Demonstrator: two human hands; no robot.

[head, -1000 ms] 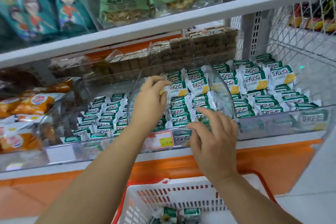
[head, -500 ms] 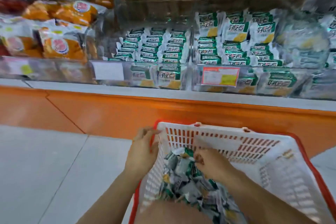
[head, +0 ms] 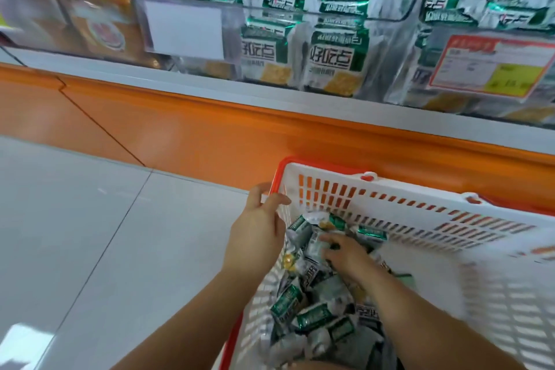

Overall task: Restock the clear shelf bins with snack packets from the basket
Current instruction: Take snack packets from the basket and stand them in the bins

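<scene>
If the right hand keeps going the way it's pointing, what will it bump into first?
The right hand points at the far left corner of the basket and already touches the snack packets heaped there. It would push into those first, then probably the basket wall, though depth is unclear.
</scene>
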